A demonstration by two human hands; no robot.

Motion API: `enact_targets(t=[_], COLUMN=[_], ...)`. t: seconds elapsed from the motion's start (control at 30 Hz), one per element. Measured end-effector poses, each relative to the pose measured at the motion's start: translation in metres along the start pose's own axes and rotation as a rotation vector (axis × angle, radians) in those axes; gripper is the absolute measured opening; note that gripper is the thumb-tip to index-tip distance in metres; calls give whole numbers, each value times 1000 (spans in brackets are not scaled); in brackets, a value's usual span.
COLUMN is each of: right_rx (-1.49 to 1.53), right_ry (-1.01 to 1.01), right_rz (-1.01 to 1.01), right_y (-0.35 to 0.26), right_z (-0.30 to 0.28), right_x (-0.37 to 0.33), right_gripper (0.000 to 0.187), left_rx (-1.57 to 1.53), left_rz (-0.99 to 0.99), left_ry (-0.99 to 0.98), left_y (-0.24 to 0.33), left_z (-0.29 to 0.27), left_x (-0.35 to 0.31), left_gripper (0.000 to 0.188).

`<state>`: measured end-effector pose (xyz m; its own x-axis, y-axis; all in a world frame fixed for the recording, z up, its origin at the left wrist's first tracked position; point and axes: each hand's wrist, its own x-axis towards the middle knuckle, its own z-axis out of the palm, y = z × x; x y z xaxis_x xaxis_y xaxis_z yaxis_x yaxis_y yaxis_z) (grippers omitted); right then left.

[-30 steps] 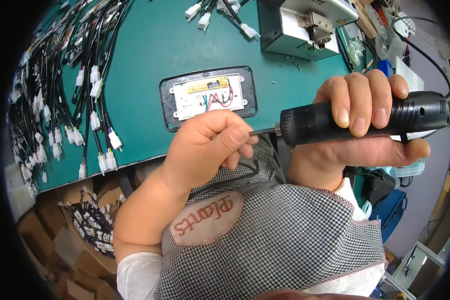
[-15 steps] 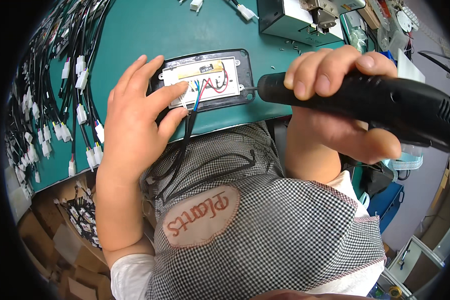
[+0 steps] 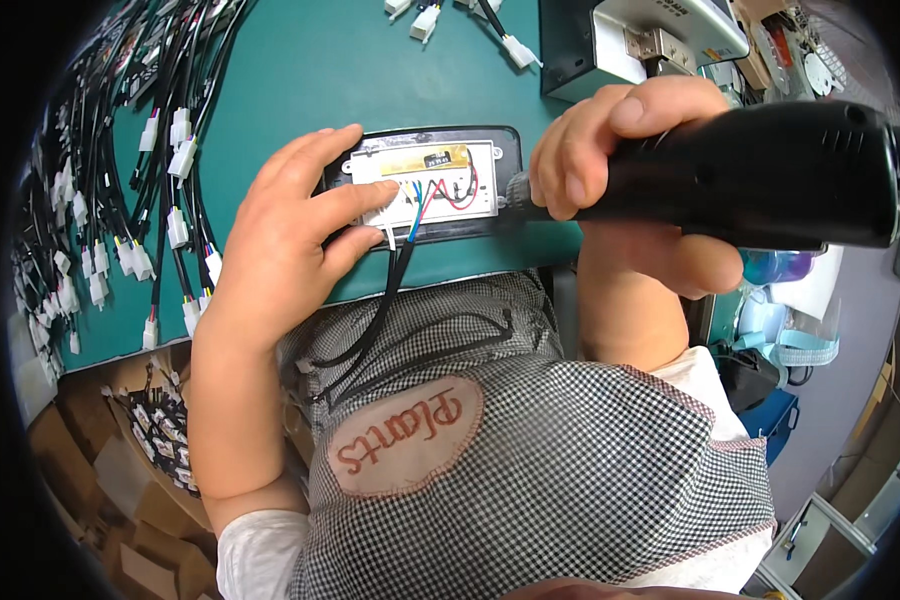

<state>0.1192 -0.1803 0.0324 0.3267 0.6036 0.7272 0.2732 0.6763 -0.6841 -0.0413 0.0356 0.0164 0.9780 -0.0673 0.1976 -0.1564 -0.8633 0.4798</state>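
My left hand (image 3: pixel 295 215) holds a black plastic housing (image 3: pixel 420 234) against the green table. Its thumb and forefinger press at the left side of the white board (image 3: pixel 378 203) set inside, and the other fingers reach over the housing's far left corner. The board carries a yellow-wrapped part (image 3: pixel 395 160) and red, blue and white wires. A black cable (image 3: pixel 398 270) runs from it over the near table edge. Wrapped round a black electric screwdriver (image 3: pixel 760 180), my right hand (image 3: pixel 620 150) points its nose at the housing's right end, by the lower right corner of the board. The bit is hidden or blurred.
Many black cables with white connectors (image 3: pixel 182 155) lie along the left of the green table (image 3: pixel 300 60). A few more connectors (image 3: pixel 518 52) lie at the far side. A metal-fronted machine (image 3: pixel 610 50) stands far right. Cardboard boxes (image 3: pixel 150 540) sit below left.
The screwdriver's nose has come closer to the housing, so the bit no longer shows between them. The tool's rear end has swung up. The whole view has shifted slightly.
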Motion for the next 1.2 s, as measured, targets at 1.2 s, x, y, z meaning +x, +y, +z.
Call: enact_targets(t=[1.2], right_rx=[57], right_ry=[76], right_rz=[-1], right_y=[-56], right_z=[-42], right_x=[9], right_gripper=[91], left_rx=[-12], left_rz=[-8], left_ry=[54], left_y=[13], left_z=[24], left_x=[11], left_gripper=[52])
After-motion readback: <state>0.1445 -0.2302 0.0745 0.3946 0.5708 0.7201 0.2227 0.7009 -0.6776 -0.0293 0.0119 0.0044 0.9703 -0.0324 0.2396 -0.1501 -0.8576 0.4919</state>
